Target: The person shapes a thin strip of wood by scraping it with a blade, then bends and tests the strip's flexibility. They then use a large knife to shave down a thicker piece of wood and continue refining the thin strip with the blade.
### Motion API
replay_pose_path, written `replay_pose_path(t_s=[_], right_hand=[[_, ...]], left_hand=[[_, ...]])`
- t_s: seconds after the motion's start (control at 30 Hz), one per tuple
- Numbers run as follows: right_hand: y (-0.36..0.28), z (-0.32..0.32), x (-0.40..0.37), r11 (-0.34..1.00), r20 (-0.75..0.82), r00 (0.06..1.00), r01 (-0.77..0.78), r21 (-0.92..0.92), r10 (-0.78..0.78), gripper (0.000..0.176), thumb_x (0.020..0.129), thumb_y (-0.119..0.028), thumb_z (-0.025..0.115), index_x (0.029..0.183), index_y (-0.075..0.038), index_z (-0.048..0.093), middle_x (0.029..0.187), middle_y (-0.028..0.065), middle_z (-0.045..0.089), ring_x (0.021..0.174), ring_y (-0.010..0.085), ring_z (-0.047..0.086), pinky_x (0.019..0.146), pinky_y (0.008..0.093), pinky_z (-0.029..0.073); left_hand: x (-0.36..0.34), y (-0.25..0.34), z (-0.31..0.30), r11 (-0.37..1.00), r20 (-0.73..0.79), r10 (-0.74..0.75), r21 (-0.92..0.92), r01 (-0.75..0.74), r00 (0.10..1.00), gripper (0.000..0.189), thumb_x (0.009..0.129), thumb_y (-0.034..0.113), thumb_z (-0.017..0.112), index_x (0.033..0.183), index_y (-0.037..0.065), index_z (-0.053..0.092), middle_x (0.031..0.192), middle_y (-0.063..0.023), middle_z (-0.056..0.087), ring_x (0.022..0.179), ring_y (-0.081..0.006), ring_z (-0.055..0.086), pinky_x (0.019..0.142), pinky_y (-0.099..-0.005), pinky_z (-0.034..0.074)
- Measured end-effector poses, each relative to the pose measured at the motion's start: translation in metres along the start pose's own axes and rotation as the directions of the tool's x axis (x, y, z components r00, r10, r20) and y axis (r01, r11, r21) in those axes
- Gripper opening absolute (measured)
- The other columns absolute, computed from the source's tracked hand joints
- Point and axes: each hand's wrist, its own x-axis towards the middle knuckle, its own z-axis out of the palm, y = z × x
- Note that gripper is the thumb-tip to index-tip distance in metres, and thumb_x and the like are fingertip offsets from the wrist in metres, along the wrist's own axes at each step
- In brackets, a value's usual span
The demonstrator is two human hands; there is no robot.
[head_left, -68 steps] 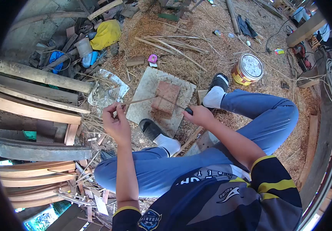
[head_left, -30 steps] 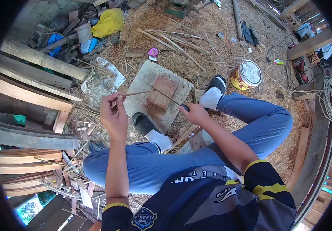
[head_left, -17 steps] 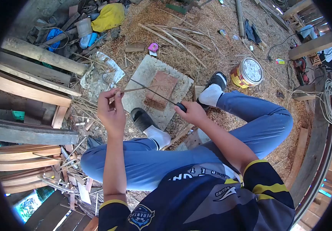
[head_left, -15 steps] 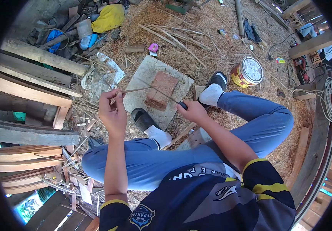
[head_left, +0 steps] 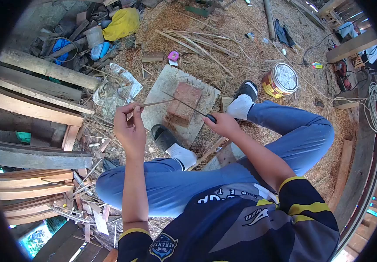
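Between the thumb and fingers of my left hand [head_left: 129, 126] is one end of a thin wooden stick [head_left: 157, 103], which points right. My right hand [head_left: 223, 125] is closed around the black handle of a long, thin-bladed tool [head_left: 191, 107]. Its narrow dark blade slants up and left, crossing the stick's far end in this view. Below them a reddish rectangular block [head_left: 184, 97] lies on a pale flat board [head_left: 158, 94] on the ground. My feet, in dark sandals, are on either side of the board.
Wood shavings cover the ground, with loose wooden strips [head_left: 197, 43] beyond the board. A paint bucket [head_left: 285, 78] stands by my right foot. Curved timbers [head_left: 35, 109] are stacked at left, near clear plastic [head_left: 118, 87]. A coiled cord [head_left: 375, 109] hangs at right.
My right hand and the tool have shifted slightly right, and less of the blade now extends past the stick. The left hand holds nearly the same place.
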Motion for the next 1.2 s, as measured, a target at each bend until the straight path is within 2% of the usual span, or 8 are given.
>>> replay_pose_path(t_s=[0.33,0.47,0.57,0.7,0.73,0.87,1.1,1.2], right_hand=[[0.012,0.006,0.006,0.997,0.001,0.997,-0.072,-0.037,0.073,0.066,0.095,-0.065,0.058,0.092,-0.001,0.074,0.089,0.0246,0.074,0.089,0.0438,0.073,0.081,0.0536,0.056],[0.001,0.013,-0.001,0.998,-0.063,0.997,0.056,0.026,-0.055,0.061,0.095,-0.061,0.059,0.091,-0.002,0.074,0.086,0.0261,0.072,0.086,0.0451,0.072,0.079,0.0538,0.056],[-0.02,-0.003,-0.013,0.989,-0.026,0.991,0.129,0.071,-0.128,0.061,0.095,-0.062,0.06,0.09,-0.002,0.073,0.084,0.0263,0.072,0.084,0.0454,0.071,0.077,0.0534,0.056],[0.018,-0.003,0.006,0.982,0.1,0.991,-0.101,0.162,0.085,0.061,0.094,-0.062,0.061,0.09,-0.002,0.073,0.084,0.0249,0.073,0.082,0.0445,0.071,0.076,0.0533,0.056],[0.017,-0.004,0.01,0.999,0.051,0.998,-0.033,0.039,0.031,0.061,0.095,-0.062,0.061,0.09,-0.003,0.073,0.084,0.0246,0.073,0.081,0.0446,0.071,0.076,0.0531,0.056],[-0.004,-0.007,-0.011,0.992,-0.038,0.991,0.128,-0.012,-0.128,0.059,0.095,-0.061,0.061,0.087,-0.003,0.073,0.084,0.025,0.072,0.083,0.0446,0.072,0.077,0.0532,0.056],[0.009,0.002,0.01,0.999,0.013,1.0,0.002,-0.038,-0.002,0.063,0.096,-0.063,0.058,0.09,-0.001,0.072,0.086,0.0244,0.073,0.087,0.0432,0.073,0.079,0.0527,0.056],[-0.012,-0.02,-0.011,0.997,0.041,0.996,0.08,0.005,-0.08,0.065,0.096,-0.064,0.057,0.092,-0.001,0.074,0.089,0.0248,0.074,0.089,0.0429,0.073,0.081,0.0524,0.056]], left_hand=[[-0.001,-0.002,-0.005,1.0,0.009,0.018,0.009,-0.018,1.0,0.006,0.103,-0.001,0.064,0.107,-0.005,0.063,0.102,-0.0126,0.069,0.093,-0.0181,0.074,0.077,-0.0276,0.062],[-0.003,0.003,-0.003,1.0,0.009,0.018,0.013,-0.018,1.0,0.006,0.103,-0.001,0.064,0.107,-0.005,0.063,0.102,-0.0125,0.069,0.093,-0.0182,0.074,0.077,-0.0276,0.062],[-0.005,0.001,-0.001,1.0,-0.002,0.017,0.002,-0.017,1.0,0.006,0.103,-0.001,0.064,0.107,-0.006,0.063,0.102,-0.013,0.069,0.092,-0.018,0.074,0.078,-0.0281,0.063],[-0.003,-0.007,-0.002,0.999,0.005,0.026,-0.042,-0.026,1.0,0.006,0.102,-0.002,0.064,0.106,-0.006,0.062,0.102,-0.0137,0.069,0.092,-0.0175,0.073,0.08,-0.029,0.064],[-0.002,-0.006,-0.001,0.999,0.011,0.029,-0.03,-0.029,1.0,0.006,0.102,-0.003,0.064,0.106,-0.006,0.061,0.102,-0.0136,0.069,0.093,-0.0174,0.073,0.08,-0.0291,0.064],[-0.005,-0.001,0.003,1.0,0.001,0.013,-0.012,-0.013,1.0,0.006,0.102,-0.003,0.064,0.106,-0.007,0.061,0.102,-0.0133,0.068,0.094,-0.0175,0.073,0.08,-0.0291,0.064],[-0.005,0.002,0.002,0.999,0.002,0.03,0.015,-0.03,1.0,0.007,0.103,-0.001,0.063,0.106,-0.006,0.061,0.103,-0.0134,0.069,0.094,-0.0178,0.073,0.08,-0.0289,0.064],[-0.005,0.001,0.002,1.0,0.009,0.002,-0.005,-0.002,1.0,0.007,0.104,0.0,0.063,0.106,-0.007,0.061,0.104,-0.0131,0.069,0.095,-0.0177,0.073,0.081,-0.0289,0.064]])
